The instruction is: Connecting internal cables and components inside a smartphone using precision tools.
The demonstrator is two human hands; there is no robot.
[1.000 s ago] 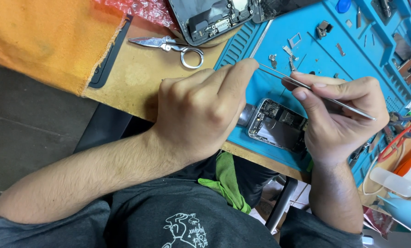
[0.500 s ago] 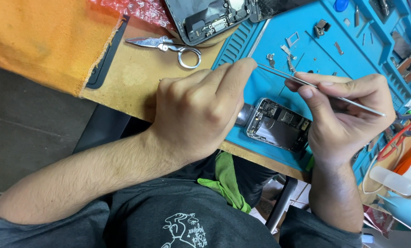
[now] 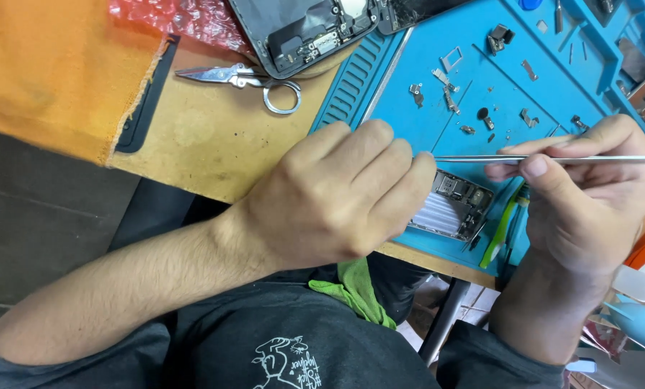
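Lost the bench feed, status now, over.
Left hand steadies the opened phone on the blue mat. Right hand grips metal tweezers. Small loose parts lie beyond.

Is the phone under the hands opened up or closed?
Opened up: the phone shows bare metal parts inside, no cover on top, between the left hand and right hand.

The thin metal tool (image 3: 546, 158) lies flatter now; before, it slanted down to the right. My right hand (image 3: 582, 202) sits a bit higher on it. My left hand (image 3: 344, 194) now covers more of the open phone (image 3: 456, 205), and its fingers curl closer together.
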